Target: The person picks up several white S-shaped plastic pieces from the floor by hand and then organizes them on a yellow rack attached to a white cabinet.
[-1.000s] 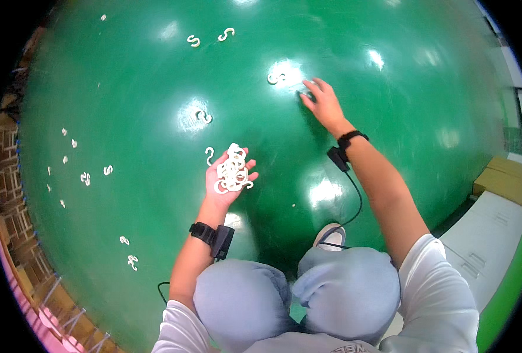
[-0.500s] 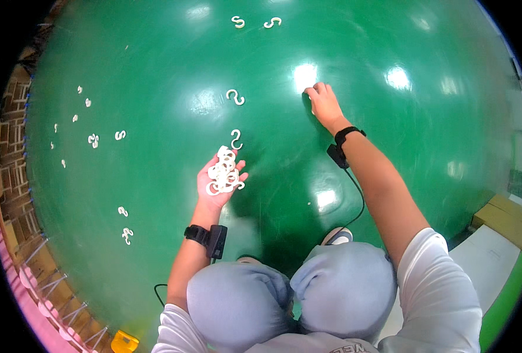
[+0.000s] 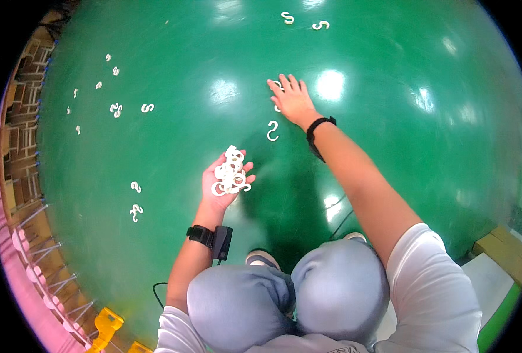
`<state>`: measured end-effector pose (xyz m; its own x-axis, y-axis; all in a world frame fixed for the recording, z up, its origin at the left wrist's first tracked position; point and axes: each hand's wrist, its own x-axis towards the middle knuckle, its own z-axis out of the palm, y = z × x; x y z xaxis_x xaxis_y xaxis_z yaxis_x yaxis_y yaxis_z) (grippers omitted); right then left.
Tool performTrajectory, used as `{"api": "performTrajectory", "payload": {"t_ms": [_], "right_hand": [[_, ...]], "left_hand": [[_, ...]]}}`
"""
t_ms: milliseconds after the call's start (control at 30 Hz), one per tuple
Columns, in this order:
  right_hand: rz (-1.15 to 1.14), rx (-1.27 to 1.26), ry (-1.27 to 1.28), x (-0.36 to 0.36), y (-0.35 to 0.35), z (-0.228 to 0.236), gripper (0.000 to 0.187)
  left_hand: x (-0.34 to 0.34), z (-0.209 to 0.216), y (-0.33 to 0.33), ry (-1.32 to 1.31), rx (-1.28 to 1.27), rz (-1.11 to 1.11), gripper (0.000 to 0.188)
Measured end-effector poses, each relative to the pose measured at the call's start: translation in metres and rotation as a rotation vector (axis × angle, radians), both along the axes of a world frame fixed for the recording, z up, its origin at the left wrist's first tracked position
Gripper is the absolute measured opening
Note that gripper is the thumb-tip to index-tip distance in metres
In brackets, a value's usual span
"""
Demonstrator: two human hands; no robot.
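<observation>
Green floor (image 3: pixel 414 170) stretches wide rightward, furniture (image 3: pixel 29 94) lining its left edge; the right hand (image 3: pixel 296 106) splays loose fingers over a hook (image 3: pixel 278 86); the left hand (image 3: pixel 211 181) cups piled hooks (image 3: pixel 231 170).

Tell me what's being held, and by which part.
The left hand supports a heap of white S-shaped hooks from beneath, on its palm. The right hand, spread open, shows nothing gripped.

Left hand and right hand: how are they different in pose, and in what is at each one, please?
The left hand is palm up; the right hand is spread, palm down. White hooks lie piled on the left hand; the right hand is over the green floor, partly hiding other hooks. Both have a black strap at the wrist.
</observation>
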<state>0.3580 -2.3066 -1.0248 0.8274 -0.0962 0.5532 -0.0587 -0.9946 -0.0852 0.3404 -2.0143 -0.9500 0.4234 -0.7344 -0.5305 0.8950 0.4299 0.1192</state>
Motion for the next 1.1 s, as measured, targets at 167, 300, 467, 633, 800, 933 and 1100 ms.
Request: {"api": "performTrajectory", "payload": {"t_ms": [167,300,467,633,800,933,1100], "right_hand": [[0.230,0.050,0.292,-0.039,0.002,-0.011,0.019],[0.171,0.172,0.223,-0.062,0.004,-0.018,0.012],[0.286,0.338,0.123,-0.054,0.028,0.001,0.017],[0.478,0.064,0.172,-0.060,0.062,0.006,0.029],[0.535,0.077,0.286,-0.079,0.058,-0.007,0.023],[0.440,0.229,0.228,-0.089,0.042,-0.003,0.014],[0.248,0.636,-0.013,-0.077,0.049,0.079,0.015]], "left_hand": [[0.003,0.000,0.028,-0.008,0.002,0.025,0.035],[-0.001,-0.003,0.025,0.000,0.009,0.060,0.035],[0.001,-0.005,0.013,0.017,-0.006,0.010,0.035],[0.002,-0.010,0.016,0.025,0.008,-0.006,0.034],[0.003,-0.009,0.011,0.027,0.003,0.012,0.034],[0.008,-0.012,-0.001,0.029,-0.026,-0.005,0.038],[0.010,-0.005,-0.016,0.031,-0.041,-0.001,0.035]]}}
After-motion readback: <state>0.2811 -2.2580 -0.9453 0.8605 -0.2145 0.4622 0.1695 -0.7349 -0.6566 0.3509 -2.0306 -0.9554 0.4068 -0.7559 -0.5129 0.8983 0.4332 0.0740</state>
